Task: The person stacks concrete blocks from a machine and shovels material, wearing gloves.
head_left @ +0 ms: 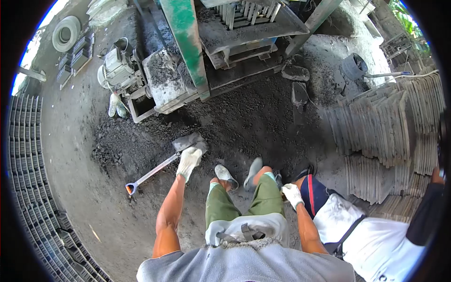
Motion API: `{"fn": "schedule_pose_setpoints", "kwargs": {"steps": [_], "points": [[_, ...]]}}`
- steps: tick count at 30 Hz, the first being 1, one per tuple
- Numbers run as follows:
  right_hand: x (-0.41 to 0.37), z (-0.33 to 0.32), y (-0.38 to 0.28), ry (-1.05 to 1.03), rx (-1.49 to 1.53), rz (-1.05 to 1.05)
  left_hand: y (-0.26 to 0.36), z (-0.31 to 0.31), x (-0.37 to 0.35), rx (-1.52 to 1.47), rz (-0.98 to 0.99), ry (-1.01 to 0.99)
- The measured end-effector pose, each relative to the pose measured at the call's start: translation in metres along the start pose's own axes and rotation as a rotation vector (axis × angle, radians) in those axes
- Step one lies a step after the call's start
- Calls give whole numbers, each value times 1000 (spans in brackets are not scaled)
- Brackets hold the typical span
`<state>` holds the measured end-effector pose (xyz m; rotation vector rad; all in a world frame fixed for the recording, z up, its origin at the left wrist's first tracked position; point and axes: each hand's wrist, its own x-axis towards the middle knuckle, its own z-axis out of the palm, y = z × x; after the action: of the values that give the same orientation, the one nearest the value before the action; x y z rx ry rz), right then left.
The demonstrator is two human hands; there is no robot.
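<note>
My left hand [190, 163], in a white glove, is over the blade end of a shovel [159, 167]; its fingers point away from me and I cannot make out their grip. The shovel lies slanted on dark loose material, its blue and orange handle end toward the lower left. Beside my right knee is my right hand [292, 194], also gloved, with its fingers curled in; what they hold, if anything, is too small to name.
Ahead stands a green-framed machine [185, 42] with a motor [117, 68] to its left. Stacked boards [376, 122] rise at the right, near a bucket [354, 66]. A co-worker [345, 216] is close on my right. Rows of grey blocks [28, 164] line the left.
</note>
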<state>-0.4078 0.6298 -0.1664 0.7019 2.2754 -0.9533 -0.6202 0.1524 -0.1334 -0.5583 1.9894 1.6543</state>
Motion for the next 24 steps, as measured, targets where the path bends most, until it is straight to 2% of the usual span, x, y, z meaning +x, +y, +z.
{"fn": "schedule_pose_setpoints", "kwargs": {"steps": [2,4,5,6,7,8,9,10,11,12,13,14,15,16,17,18,19,20,21,22,23,24], "points": [[24,-8,-6,-98,-63,114,34,13,45,-17,68,49],[82,4,26,-95,33,154,46,23,115,32,75,86],[120,0,39,-94,-178,-109,59,32,141,29,109,92],[154,-8,35,-54,-15,-76,71,39,169,24,110,69],[216,-11,53,-9,-73,-208,74,50,205,48,161,130],[279,-24,56,93,-338,-370,80,61,238,46,234,166],[318,-56,2,94,66,-166,95,73,264,89,273,207],[391,-76,-13,121,175,-293,110,85,291,130,314,255],[414,-111,-83,132,378,-153,110,98,326,220,405,380],[464,-143,-128,31,571,6,110,110,362,310,494,506],[518,-165,-160,254,271,-240,112,114,397,371,515,516],[553,-184,-201,362,210,-409,118,121,429,406,579,617],[576,-197,-245,498,175,-402,130,128,452,347,503,656],[617,-218,-271,369,155,-434,146,133,474,285,433,695],[674,-226,-285,441,108,-573,159,131,500,251,443,743],[734,-233,-299,649,-25,-641,170,125,524,218,454,790],[697,-241,-344,442,21,-598,180,120,542,236,496,827],[741,-246,-353,430,22,-653,189,115,560,256,538,865],[764,-248,-369,459,-57,-682,199,107,583,191,454,800],[778,-253,-385,490,-135,-714,188,85,642,65,431,797],[778,-253,-402,505,-208,-738,190,81,655,-155,507,657],[807,-252,-409,562,-307,-833,200,89,657,-194,537,671]]}}
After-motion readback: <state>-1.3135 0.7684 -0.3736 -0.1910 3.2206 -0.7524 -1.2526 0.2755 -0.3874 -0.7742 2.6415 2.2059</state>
